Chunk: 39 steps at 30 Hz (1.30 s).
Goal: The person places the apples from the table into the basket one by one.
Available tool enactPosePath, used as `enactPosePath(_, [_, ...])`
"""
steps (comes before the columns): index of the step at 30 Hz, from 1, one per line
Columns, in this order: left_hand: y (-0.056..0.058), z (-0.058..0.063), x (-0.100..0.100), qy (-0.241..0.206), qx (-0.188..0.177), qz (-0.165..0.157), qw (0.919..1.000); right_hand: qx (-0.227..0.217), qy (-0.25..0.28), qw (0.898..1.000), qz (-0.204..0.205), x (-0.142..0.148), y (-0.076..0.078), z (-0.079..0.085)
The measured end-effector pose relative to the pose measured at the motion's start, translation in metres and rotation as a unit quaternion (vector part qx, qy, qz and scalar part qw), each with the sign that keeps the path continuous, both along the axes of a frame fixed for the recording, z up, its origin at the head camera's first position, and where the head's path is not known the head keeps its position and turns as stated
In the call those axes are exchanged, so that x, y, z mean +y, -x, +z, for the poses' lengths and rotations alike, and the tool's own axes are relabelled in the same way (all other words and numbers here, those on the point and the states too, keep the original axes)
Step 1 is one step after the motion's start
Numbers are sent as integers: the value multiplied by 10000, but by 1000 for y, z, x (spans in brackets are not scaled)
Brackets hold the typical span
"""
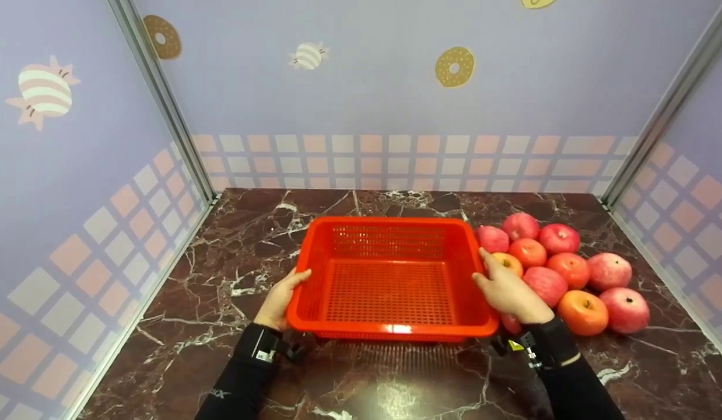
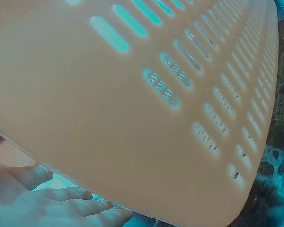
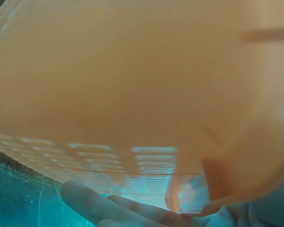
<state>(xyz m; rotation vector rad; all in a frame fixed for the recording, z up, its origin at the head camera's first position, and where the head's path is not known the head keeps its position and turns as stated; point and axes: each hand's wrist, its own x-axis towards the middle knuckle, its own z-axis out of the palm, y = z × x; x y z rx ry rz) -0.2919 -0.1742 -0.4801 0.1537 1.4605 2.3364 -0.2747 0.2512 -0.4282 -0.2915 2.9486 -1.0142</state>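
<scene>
Dark marbled tabletop (image 1: 180, 326) is partly hidden by a red plastic basket (image 1: 390, 291), gripped at opposite ends by the left hand (image 1: 281, 300) and right hand (image 1: 510, 291), apparently for balance; apples (image 1: 568, 270) are clustered rightward.

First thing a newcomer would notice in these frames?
Probably the bright red basket in the middle of the head view, with the left hand and right hand holding its opposite sides. Next, the cluster of red and orange fruit to its right on the dark marbled table. Then the pale purple back wall with its donut and candy prints.
</scene>
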Motion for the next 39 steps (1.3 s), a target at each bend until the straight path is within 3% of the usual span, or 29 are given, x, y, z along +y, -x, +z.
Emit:
enactPosePath(7, [1, 1, 0, -211, -193, -61, 9996, 15, -29, 9999, 114, 1, 0, 1])
enactPosePath(14, [0, 2, 0, -231, -154, -50, 9996, -279, 112, 9994, 152, 8, 0, 5])
enactPosePath(20, [-1, 2, 0, -171, -104, 1, 9998, -175, 55, 9998, 104, 19, -4, 16])
enactPosePath(25, [-1, 2, 0, -170, -101, 38, 9998, -76, -230, 9997, -68, 35, -12, 30])
enactPosePath(31, [0, 3, 1, -108, -117, 38, 9999, 12, -711, 9975, 23, 58, -22, 40])
enactPosePath(39, [0, 1, 2, -69, -97, -2, 9999, -832, -940, 9919, -184, 65, -21, 33])
